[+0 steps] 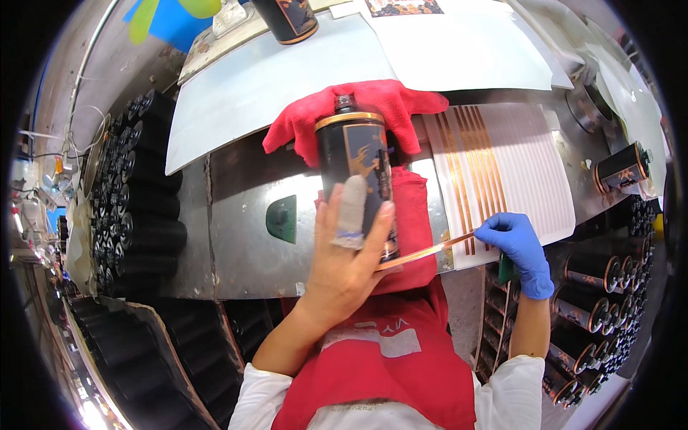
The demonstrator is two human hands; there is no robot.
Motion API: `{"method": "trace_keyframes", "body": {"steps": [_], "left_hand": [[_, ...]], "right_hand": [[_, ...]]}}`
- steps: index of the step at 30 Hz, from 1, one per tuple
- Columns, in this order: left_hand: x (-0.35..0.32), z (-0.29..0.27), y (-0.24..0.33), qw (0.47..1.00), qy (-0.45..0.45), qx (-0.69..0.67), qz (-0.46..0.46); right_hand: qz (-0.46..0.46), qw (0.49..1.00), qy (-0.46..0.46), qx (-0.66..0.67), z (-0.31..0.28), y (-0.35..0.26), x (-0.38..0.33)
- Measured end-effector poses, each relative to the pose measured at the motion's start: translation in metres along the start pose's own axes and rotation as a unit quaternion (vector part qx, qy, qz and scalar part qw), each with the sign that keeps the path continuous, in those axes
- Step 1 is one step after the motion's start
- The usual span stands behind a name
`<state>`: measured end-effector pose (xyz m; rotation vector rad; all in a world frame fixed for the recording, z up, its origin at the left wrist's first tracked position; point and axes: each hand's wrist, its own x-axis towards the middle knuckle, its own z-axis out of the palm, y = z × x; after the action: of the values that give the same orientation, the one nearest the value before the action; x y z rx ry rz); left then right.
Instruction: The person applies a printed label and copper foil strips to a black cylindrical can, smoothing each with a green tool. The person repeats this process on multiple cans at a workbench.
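Half-curled left hand (342,269) holds a black cylindrical bottle (364,161) over grey metal tabletop (244,261); blue-gloved right hand (517,247) pinches thin golden strip (430,251).

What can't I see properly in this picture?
Head view:
- Part of the near black bottle's lower front: the left hand covers it.
- The far black bottle's top: cut off by the upper edge.
- Part of the green piece: behind the blue-gloved right hand.
- The left palm: turned away from the camera.
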<state>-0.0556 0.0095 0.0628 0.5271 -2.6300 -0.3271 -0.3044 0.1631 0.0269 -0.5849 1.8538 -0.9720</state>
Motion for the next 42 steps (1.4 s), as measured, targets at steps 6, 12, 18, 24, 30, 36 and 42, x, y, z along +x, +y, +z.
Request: {"method": "trace_keyframes", "body": {"steps": [6,12,18,24,30,36,42], "left_hand": [[-0.053,0.012,-0.033,0.858,-0.061,-0.396,-0.322],[-0.040,0.000,-0.024,0.972,0.024,-0.184,-0.145],[-0.006,-0.004,-0.007,0.998,-0.004,-0.047,-0.028],[-0.014,-0.002,-0.012,0.999,-0.027,0.022,-0.040],[-0.046,0.019,-0.045,0.994,0.048,-0.096,-0.036],[-0.038,0.004,-0.040,0.982,0.011,-0.171,-0.082],[-0.005,-0.013,-0.013,0.998,-0.037,-0.051,-0.023]], "right_hand": [[-0.014,0.997,-0.063,0.029,0.035,-0.027,-0.011],[0.009,0.995,-0.072,0.062,0.043,-0.038,-0.018],[-0.006,0.996,-0.067,0.051,0.035,-0.048,-0.026],[-0.007,0.998,-0.055,0.012,0.056,-0.042,-0.014],[-0.059,0.991,-0.115,0.034,0.091,-0.054,-0.011],[-0.059,0.985,-0.151,0.067,0.091,-0.061,-0.016],[-0.044,0.978,-0.194,0.068,0.083,-0.059,-0.013]]}}
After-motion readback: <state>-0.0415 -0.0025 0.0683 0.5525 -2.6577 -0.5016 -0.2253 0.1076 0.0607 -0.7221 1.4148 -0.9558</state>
